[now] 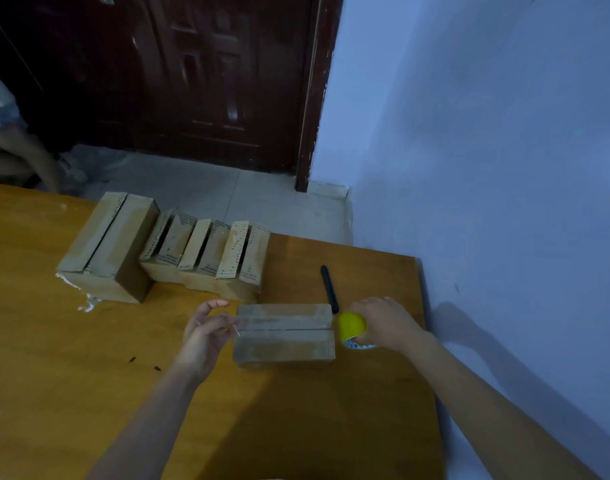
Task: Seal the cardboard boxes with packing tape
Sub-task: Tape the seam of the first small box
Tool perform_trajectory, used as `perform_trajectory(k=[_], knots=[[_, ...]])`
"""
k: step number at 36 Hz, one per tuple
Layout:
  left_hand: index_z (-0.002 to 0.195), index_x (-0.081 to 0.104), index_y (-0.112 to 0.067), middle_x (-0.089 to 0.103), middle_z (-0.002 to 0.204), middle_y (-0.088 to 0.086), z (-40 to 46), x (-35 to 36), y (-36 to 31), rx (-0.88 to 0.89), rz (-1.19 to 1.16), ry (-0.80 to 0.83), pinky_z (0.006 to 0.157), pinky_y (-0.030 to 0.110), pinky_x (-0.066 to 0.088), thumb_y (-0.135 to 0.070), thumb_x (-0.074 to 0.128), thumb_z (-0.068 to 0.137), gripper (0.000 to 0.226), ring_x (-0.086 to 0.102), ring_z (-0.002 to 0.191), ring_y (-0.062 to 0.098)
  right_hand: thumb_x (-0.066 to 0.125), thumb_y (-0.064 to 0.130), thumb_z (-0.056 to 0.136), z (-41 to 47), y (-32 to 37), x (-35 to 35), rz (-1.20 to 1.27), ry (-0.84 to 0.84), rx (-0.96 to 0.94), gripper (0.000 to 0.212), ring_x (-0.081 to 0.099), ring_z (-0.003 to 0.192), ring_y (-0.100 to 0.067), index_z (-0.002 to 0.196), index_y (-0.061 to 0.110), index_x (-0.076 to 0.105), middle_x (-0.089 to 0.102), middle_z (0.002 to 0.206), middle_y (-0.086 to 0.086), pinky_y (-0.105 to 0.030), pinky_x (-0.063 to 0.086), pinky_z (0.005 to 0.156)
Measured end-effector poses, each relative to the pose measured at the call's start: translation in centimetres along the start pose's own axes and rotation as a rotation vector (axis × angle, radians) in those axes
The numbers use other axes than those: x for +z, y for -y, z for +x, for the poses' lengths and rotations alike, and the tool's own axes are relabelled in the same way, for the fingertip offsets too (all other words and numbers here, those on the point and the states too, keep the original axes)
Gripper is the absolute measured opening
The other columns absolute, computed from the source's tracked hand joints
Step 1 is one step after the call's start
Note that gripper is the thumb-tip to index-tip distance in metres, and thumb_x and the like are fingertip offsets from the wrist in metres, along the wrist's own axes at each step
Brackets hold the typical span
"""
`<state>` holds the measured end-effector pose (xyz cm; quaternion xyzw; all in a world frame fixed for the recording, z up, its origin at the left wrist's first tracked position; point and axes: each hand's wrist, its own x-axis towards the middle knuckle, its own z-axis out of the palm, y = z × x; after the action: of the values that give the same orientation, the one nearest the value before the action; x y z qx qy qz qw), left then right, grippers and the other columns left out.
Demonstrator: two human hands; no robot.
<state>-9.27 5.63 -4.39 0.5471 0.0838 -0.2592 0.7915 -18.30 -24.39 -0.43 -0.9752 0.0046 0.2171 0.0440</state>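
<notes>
Nearest the camera, two bare forearms reach in from six o'clock over the orange-brown wooden desk [71, 341]. Between the hands lies the small closed cardboard box [284, 332], its two top flaps meeting along a lengthwise seam. A strip of clear packing tape [283, 320] seems to run over its top along the seam, from one hand to the other; its edges are hard to make out. The left hand [206, 332], at nine o'clock of the box, pinches the free end of the tape between thumb and fingers, just off the box's left end. The right hand [388, 323], at three o'clock, curls around the yellow roll of packing tape [352, 327], which sits just beside the box's right end. At one o'clock of the box a black pen-like tool [329, 289] lies on the desk. At eleven o'clock stands a row of smaller cardboard boxes [210, 254] packed side by side, and farther toward ten o'clock a larger cardboard box [109, 247]. Beyond the desk are a pale tiled floor [227, 192], a dark red wooden door [199, 74] and a bluish wall [487, 133].
</notes>
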Motion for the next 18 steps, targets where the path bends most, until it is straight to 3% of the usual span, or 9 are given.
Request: perform_trajectory(k=[14, 18], knots=[[0.095, 0.049, -0.009, 0.058, 0.050, 0.006, 0.3, -0.2, 0.1, 0.009, -0.012, 0.002, 0.069, 0.029, 0.058, 0.016, 0.039, 0.087, 0.028, 0.064, 0.058, 0.018, 0.063, 0.033, 0.084, 1.5, 1.0, 1.3, -0.039, 0.028, 0.031, 0.049, 0.053, 0.110, -0.021, 0.130, 0.028, 0.046, 0.059, 0.117, -0.002, -0.037, 0.037, 0.097], [0.098, 0.050, -0.009, 0.064, 0.062, 0.015, 0.1, -0.7, -1.1, 0.008, 0.161, 0.048, 0.074, 0.036, 0.053, 0.003, 0.065, 0.073, 0.032, 0.067, 0.069, 0.027, 0.064, 0.033, 0.083, 1.4, 1.1, 1.8, -0.050, 0.021, 0.046, 0.050, 0.052, 0.112, -0.021, 0.130, 0.027, 0.046, 0.058, 0.119, 0.000, -0.037, 0.036, 0.098]])
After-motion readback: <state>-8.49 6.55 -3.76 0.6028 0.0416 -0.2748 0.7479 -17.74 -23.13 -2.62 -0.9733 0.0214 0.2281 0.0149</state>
